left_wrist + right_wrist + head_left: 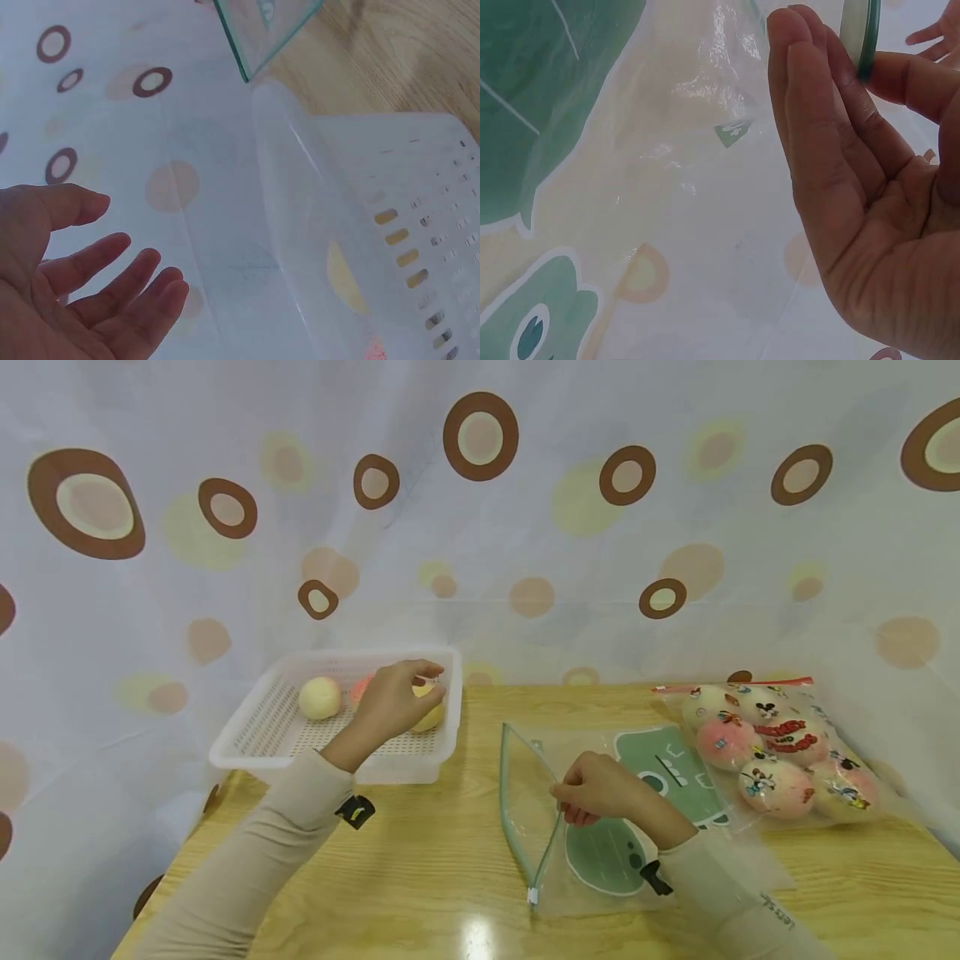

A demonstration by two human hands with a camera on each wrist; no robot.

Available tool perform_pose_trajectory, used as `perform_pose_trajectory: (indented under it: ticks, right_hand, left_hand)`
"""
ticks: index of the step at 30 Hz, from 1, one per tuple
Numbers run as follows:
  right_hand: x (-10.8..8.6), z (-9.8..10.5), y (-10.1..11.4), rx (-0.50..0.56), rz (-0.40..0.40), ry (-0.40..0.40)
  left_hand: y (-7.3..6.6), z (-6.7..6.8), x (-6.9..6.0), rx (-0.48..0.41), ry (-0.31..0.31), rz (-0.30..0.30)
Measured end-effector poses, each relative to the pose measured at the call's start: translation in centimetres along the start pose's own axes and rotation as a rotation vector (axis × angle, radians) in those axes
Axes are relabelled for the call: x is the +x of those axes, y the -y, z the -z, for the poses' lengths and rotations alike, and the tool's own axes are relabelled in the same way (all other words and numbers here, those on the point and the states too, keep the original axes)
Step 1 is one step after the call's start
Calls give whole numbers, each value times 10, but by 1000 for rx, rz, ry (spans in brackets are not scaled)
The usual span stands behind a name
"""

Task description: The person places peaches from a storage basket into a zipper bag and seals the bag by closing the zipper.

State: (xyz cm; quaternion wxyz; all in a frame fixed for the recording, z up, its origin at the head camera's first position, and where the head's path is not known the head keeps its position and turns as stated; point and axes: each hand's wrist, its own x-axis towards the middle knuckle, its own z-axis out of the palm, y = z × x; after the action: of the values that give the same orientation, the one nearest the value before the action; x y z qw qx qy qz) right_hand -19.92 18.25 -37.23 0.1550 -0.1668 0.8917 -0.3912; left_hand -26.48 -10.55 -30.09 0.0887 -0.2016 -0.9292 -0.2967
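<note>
From where I stand, the left hand (390, 697) hangs over the basket (408, 770), fingers loosely curved, thumb well apart from them, nothing in its grasp. The yellow ball (429, 720) lies in the basket just below those fingertips, and the left wrist view shows the two apart. A pink ball (358, 692) sits partly hidden behind that hand, and a pale ball (320, 698) rests to its left.

The right hand (600, 787) pinches one zip edge of the green bag (603, 852) between thumb and fingers, so the mouth gapes towards the basket. The bag lies on the table (420, 860) under and beyond that hand (I can see no ball inside it). Farther right of the hand is a full bag (780, 785), packed with similar balls.

I'd judge the step in hand to be picking a ball for the green bag. The next move seems to call for the left fingers to lower and wrap round the yellow one, while the right pinch holds the mouth wide.
</note>
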Motion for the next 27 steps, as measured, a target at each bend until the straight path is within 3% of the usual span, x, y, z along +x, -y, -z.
perform_pose_trajectory:
  ticks: [5,11,17,20,23,27]
  right_hand:
    - [-1,-1,-1,3,2,-1]
    - [-3,1,1,-4,-1,-9]
    - [-3,1,0,-10,-7,-12]
    - [-3,0,0,-1,-2,-13]
    - [-4,-1,-1,6,-1,-13]
    - [-3,-2,-2,11,-5,-9]
  left_hand:
    - [16,-10,21,87,17,73]
    - [38,-27,36,144,60,105]
    - [50,-38,40,239,186,144]
    - [54,-43,41,234,229,170]
    - [60,-50,40,212,241,190]
    - [70,-61,37,241,195,142]
